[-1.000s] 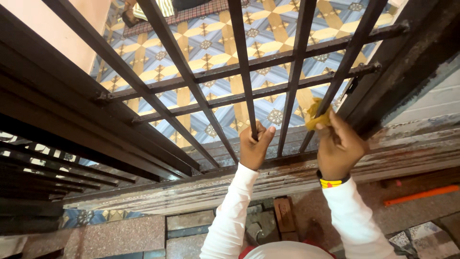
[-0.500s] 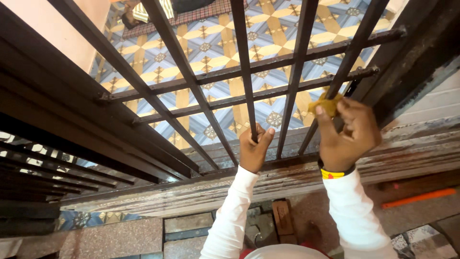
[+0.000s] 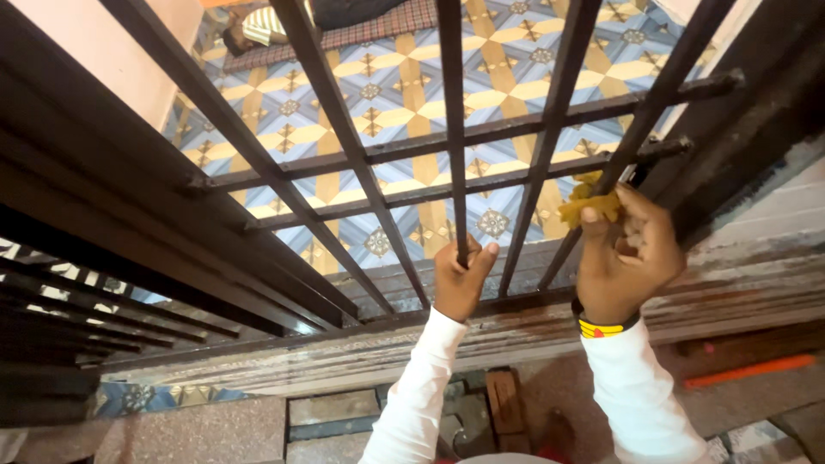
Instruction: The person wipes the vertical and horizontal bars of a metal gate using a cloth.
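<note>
Left hand: your left hand (image 3: pixel 461 279) was closed around the lower end of one upright bar (image 3: pixel 455 129) of the dark metal grille (image 3: pixel 258 163), thumb up along it, in the same grip and at the same spot as a second before.
Right hand: your right hand (image 3: pixel 626 258) was pinching a crumpled yellow scrap (image 3: pixel 589 203) between thumb and fingertips, pressed against the slanting bar at the right (image 3: pixel 653 103).
What changed: over the last second the scrap rode up that bar and then settled just under the lower crossbar (image 3: pixel 481 182), near the corner by the frame.
What that suggests: you seemed to be rubbing the bar in short strokes while the other hand braced you; only this right-hand bar was being worked.
Where the scrap was: held in your right fingers, touching the bar, well clear of your left hand.
Wrist: a black band with yellow and red (image 3: pixel 601 327) sat above your white sleeve.
Packages, labels, signs: none could be made out.
Coloured things nearby: an orange rod (image 3: pixel 752 370) lay at lower right below the sill; the patterned blue, yellow and white tiled floor (image 3: pixel 387 77) showed through the bars.
</note>
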